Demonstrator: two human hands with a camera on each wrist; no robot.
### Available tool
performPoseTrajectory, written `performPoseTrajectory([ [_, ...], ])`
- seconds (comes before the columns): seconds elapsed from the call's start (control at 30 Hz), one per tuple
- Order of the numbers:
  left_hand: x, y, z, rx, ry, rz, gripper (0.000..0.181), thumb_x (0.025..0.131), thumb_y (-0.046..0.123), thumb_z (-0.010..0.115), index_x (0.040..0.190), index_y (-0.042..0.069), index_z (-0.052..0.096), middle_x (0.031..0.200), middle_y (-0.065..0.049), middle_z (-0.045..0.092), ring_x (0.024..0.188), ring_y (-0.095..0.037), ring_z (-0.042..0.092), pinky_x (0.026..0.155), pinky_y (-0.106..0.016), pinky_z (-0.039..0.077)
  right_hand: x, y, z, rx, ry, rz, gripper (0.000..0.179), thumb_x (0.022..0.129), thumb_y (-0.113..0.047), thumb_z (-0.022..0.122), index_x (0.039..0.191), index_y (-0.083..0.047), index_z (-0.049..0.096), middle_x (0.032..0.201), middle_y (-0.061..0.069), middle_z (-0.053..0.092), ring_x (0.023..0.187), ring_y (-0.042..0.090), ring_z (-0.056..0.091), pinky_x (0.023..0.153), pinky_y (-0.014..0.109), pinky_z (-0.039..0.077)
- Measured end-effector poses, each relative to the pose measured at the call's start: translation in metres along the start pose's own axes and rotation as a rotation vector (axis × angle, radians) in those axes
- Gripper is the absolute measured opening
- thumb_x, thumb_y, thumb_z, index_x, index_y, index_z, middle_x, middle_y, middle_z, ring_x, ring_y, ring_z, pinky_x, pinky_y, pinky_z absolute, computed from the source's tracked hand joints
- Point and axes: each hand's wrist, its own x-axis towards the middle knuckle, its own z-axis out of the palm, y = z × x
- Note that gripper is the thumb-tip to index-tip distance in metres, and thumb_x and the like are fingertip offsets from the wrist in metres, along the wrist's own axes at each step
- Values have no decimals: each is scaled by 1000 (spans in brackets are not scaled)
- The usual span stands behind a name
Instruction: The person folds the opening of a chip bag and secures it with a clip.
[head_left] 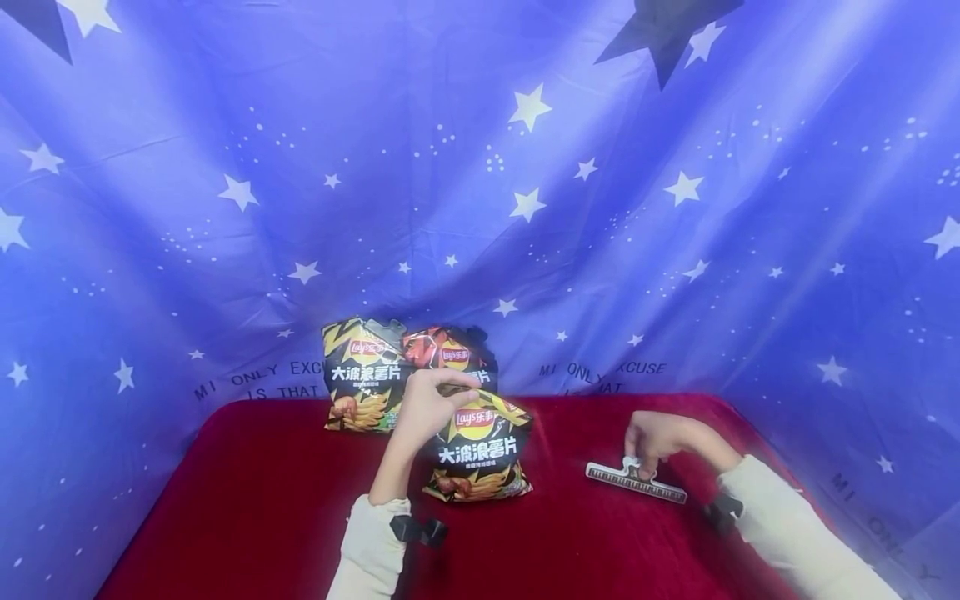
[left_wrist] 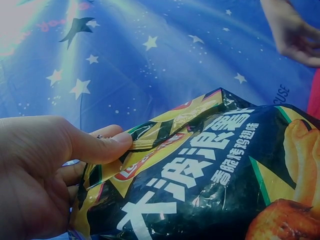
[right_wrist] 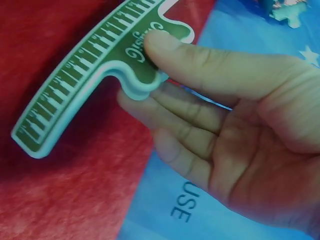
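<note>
My left hand [head_left: 429, 407] pinches the top edge of a black and yellow Lay's potato chip bag [head_left: 480, 457], which stands upright on the red cloth. In the left wrist view, the thumb lies on the front of the bag's folded-over top [left_wrist: 165, 125]. To the right, my right hand [head_left: 667, 437] pinches the grip tabs of a long clip [head_left: 633, 483] with a piano-key pattern. The right wrist view shows the thumb on the clip's dark green tab, with fingers beneath it. The clip is apart from the bag.
Behind the held bag stand a black and yellow chip bag [head_left: 363, 375] and a red and black one [head_left: 431, 346], partly hidden by my left hand. Dark clip-like pieces show at their tops. A blue star-printed curtain [head_left: 465, 167] surrounds the red-covered table [head_left: 285, 517].
</note>
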Motion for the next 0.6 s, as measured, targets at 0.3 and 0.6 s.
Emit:
performPoseTrajectory([
  [0.3, 0, -1, 0, 6, -4, -16, 15, 82, 8, 83, 95, 15, 82, 101, -2, 80, 101, -21, 74, 92, -43, 59, 15, -16, -28, 136, 105, -87, 24, 77, 0, 81, 100, 2, 75, 84, 9, 76, 71, 15, 66, 64, 28, 57],
  [0.6, 1, 0, -1, 24, -7, -18, 16, 82, 8, 83, 97, 13, 82, 103, -2, 80, 105, -23, 73, 97, -45, 57, 21, -44, -45, 248, 336, -168, 34, 88, -12, 77, 118, 4, 72, 110, 20, 76, 91, 14, 68, 84, 38, 58],
])
